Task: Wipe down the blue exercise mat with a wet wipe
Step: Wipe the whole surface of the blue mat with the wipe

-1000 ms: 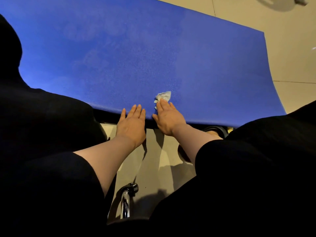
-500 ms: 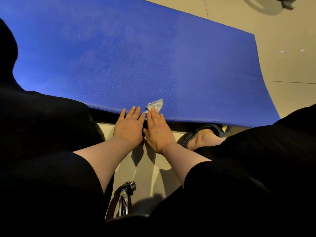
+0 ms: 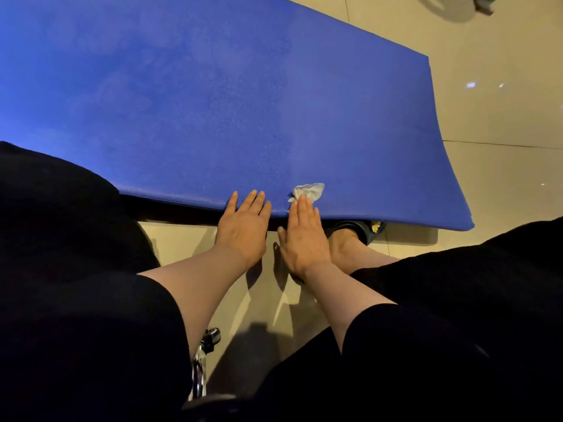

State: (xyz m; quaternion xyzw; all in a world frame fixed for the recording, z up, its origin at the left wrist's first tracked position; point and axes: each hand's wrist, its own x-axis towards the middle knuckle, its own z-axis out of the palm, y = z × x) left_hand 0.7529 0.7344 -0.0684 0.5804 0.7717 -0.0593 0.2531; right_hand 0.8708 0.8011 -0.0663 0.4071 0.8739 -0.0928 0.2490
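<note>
The blue exercise mat [image 3: 243, 111] lies spread across the tiled floor in front of me, its near edge running under both hands. A crumpled white wet wipe [image 3: 308, 191] sits on the mat close to that edge. My right hand [image 3: 304, 236] lies flat with its fingertips pressing on the wipe. My left hand [image 3: 243, 228] rests flat beside it, fingers together, fingertips on the mat's near edge and holding nothing.
My dark-clothed knees fill the lower left and lower right. A foot in a dark sandal [image 3: 353, 236] sits under the mat's near edge, right of my hands. A chrome bar [image 3: 202, 360] stands low between my legs. Beige floor tiles [image 3: 493, 117] lie right of the mat.
My right hand has slid the wipe along the mat's near edge, first toward my left hand, then a little away to the right. My left hand has stayed on the edge.
</note>
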